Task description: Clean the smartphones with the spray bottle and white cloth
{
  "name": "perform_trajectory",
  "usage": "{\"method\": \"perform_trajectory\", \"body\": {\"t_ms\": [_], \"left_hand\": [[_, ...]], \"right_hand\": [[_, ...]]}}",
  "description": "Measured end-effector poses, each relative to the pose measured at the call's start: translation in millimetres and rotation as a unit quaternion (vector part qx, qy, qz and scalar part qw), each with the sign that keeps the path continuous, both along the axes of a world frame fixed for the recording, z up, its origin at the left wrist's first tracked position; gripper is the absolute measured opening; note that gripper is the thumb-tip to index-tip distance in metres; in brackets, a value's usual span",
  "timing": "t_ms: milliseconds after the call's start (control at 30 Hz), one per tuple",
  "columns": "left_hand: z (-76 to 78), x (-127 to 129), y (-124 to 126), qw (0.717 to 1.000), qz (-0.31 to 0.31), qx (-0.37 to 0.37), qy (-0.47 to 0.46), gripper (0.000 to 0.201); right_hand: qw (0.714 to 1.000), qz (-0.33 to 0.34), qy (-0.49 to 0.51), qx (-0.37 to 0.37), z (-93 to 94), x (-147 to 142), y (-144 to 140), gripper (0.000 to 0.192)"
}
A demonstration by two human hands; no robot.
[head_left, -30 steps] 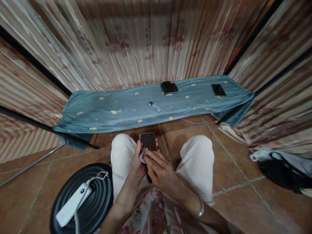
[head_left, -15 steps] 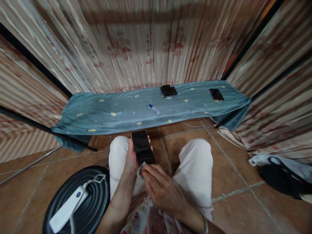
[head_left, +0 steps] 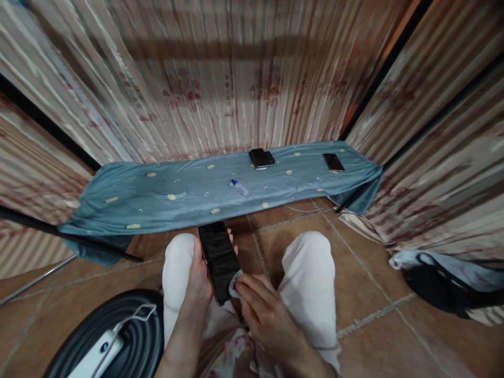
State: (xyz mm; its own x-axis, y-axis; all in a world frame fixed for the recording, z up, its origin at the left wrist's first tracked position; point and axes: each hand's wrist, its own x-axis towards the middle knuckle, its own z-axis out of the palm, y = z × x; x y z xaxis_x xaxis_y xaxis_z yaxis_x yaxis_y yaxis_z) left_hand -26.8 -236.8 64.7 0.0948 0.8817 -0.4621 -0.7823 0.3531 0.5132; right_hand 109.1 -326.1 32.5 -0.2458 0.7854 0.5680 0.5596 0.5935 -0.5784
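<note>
A black smartphone (head_left: 218, 257) lies tilted in my left hand (head_left: 200, 283), screen up, with the thumb along its left edge and fingertips showing past its right edge. My right hand (head_left: 263, 310) pinches a small grey-white cloth (head_left: 235, 284) against the phone's lower right corner. Both hands are above my lap, between my knees. Beyond them, on the blue-green cloth (head_left: 189, 202), lies a small clear bottle with a blue cap (head_left: 240, 187). A stack of dark phones (head_left: 260, 158) sits behind it, and a single dark phone (head_left: 333, 162) rests farther right.
At lower left a round black ridged stool (head_left: 145, 336) bears a white device (head_left: 100, 354) with a cable. Dark poles (head_left: 388, 68) and striped curtains (head_left: 197, 79) enclose the bench. A black and white item (head_left: 441, 286) lies on the tiled floor at right.
The grey-white cloth has shifted from the phone's lower left to its lower right corner, uncovering the bottom of the screen. My view has moved slightly, too.
</note>
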Motion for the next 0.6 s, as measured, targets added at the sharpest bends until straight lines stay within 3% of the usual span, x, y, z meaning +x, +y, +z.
{"method": "perform_trajectory", "body": {"t_ms": [300, 600], "left_hand": [[2.3, 11, -11, 0.999, -0.022, -0.025, -0.008, 0.054], [-9.8, 20, -25, 0.991, -0.116, -0.054, -0.04, 0.054]], "right_hand": [[0.999, -0.033, 0.007, -0.02, 0.5, 7, 8, 0.034], [0.997, -0.066, 0.007, 0.03, -4.6, 17, 25, 0.037]]}}
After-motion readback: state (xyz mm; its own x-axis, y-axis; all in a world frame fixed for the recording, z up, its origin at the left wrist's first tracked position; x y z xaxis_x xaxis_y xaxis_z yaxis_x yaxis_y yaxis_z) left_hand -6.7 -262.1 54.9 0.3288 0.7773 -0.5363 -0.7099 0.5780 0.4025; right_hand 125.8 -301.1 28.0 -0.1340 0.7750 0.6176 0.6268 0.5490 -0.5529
